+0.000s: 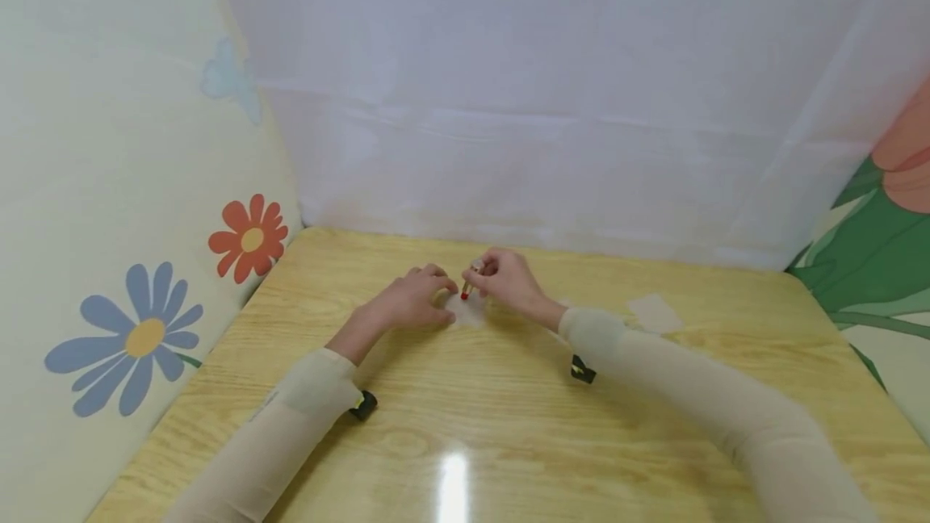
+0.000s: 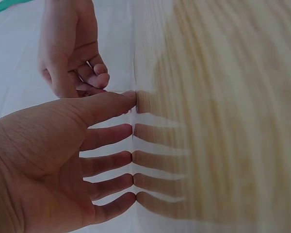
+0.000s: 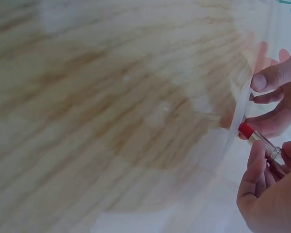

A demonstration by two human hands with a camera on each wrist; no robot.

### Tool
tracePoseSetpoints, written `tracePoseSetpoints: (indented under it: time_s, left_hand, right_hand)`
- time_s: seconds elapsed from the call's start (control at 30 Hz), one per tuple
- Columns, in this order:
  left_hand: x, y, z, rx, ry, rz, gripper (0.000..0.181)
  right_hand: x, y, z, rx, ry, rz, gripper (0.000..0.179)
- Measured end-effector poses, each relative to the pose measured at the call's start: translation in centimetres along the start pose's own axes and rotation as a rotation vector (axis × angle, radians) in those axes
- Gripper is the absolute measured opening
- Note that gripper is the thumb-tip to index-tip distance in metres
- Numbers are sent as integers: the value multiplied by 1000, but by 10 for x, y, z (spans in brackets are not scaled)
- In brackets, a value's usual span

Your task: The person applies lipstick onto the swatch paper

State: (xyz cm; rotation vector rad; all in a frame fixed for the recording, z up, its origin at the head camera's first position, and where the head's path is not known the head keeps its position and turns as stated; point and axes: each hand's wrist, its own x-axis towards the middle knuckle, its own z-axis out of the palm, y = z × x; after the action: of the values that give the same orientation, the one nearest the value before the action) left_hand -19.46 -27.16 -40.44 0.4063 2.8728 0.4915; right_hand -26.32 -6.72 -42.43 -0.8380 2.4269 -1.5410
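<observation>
My right hand point(image 1: 512, 281) pinches a lipstick point(image 3: 260, 139) with a bare red tip and a gold tube. The lipstick is tilted, its red end pointing down at a small white sheet point(image 1: 472, 315) on the table; whether the tip touches it I cannot tell. My left hand point(image 1: 414, 299) rests beside it with fingers spread. In the left wrist view the fingertips point(image 2: 134, 156) press down at the table's surface, thumb nearest the right hand. The lipstick is hidden behind the hands in that view.
A second white sheet point(image 1: 655, 313) lies to the right on the glossy wood-grain table point(image 1: 436, 402). Behind the table hangs a white cloth point(image 1: 523, 127). Flower-patterned panels stand at both sides. Dark wrist devices point(image 1: 582, 370) show below the sleeves.
</observation>
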Motion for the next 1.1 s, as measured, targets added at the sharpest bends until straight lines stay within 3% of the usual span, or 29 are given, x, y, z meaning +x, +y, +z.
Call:
tracePoseSetpoints:
  time_s: [0.53, 0.77, 1.1]
  left_hand:
    - [-2, 9, -3, 21, -2, -10, 50]
    - [-4, 7, 0, 34, -12, -24, 49]
    - [-2, 7, 0, 27, 1, -18, 50]
  right_hand:
    - [-2, -7, 3, -62, -28, -63, 14]
    - [-3, -11, 6, -107, -96, -81, 7]
    - [-7, -18, 2, -170, -163, -119, 12]
